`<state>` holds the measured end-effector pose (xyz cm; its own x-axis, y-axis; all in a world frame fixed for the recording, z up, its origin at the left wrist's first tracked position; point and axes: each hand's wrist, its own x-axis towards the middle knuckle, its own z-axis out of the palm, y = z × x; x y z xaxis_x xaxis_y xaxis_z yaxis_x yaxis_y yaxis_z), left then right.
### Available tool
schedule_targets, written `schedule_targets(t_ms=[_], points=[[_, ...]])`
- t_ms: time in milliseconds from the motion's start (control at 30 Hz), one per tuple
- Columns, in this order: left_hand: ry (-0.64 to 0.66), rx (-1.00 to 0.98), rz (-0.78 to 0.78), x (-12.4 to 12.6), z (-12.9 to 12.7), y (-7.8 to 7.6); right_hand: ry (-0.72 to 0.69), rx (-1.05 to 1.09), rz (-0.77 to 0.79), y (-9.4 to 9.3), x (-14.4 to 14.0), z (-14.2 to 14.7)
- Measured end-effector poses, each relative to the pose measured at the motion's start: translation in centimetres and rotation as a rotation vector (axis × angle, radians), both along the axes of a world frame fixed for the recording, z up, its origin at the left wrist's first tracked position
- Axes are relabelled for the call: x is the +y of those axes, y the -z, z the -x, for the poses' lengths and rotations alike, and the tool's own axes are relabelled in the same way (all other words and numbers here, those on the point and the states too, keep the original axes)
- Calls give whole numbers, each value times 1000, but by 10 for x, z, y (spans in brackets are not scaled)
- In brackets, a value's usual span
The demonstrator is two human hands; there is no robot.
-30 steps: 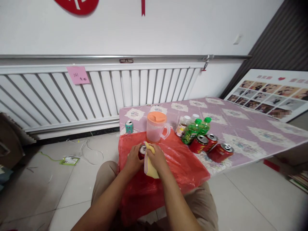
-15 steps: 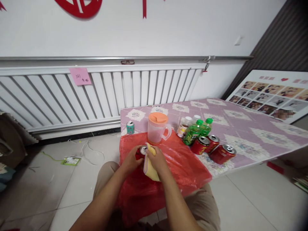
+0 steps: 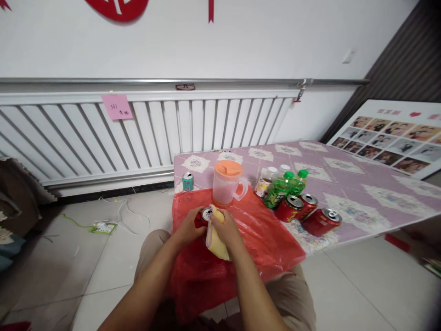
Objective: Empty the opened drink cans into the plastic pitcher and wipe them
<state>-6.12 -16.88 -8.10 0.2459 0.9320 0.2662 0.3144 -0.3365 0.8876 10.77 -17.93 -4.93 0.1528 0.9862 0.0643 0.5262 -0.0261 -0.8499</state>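
My left hand is closed around a red drink can, whose silver top faces up. My right hand grips a folded yellow cloth with a pale purple edge, pressed against the can's right side. Both hands are over a red plastic sheet that covers the near part of the table and hangs over my lap. Just beyond the can stands a clear pitcher with an orange lid and a handle on its right. The can's lower part is hidden by my fingers and the cloth.
Several bottles with green or white caps stand right of the pitcher. Red cans are grouped beside them, one lying tilted. A small teal can stands at the table's left edge. A white radiator runs behind the patterned tablecloth.
The view has shifted slightly, so the surroundings appear a little further right. My hands keep the same hold on the can and the cloth, with hardly any visible movement.
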Motion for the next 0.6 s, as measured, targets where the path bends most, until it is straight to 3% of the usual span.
schedule_targets(t_ms=[100, 200, 600], points=[[126, -2, 14, 6, 7, -5, 2, 26, 0, 1, -1, 0], [154, -24, 32, 5, 6, -8, 0, 49, -10, 2, -3, 0], [-199, 89, -27, -10, -11, 5, -25, 125, -23, 12, -8, 0]])
